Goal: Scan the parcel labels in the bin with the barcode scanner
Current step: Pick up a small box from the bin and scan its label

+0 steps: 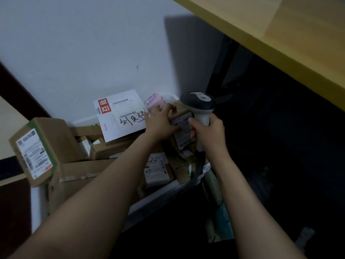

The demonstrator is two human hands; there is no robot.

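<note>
Two hands over the bin [164, 187]: right hand [207, 131] fingers wrapped around the scanner [200, 109]; left hand [162, 121] fingers spread on a brown parcel [182, 126].

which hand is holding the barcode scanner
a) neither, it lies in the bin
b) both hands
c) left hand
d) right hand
d) the right hand is wrapped around the white handle of the barcode scanner, while the left hand rests flat on a cardboard parcel in the bin.
</note>
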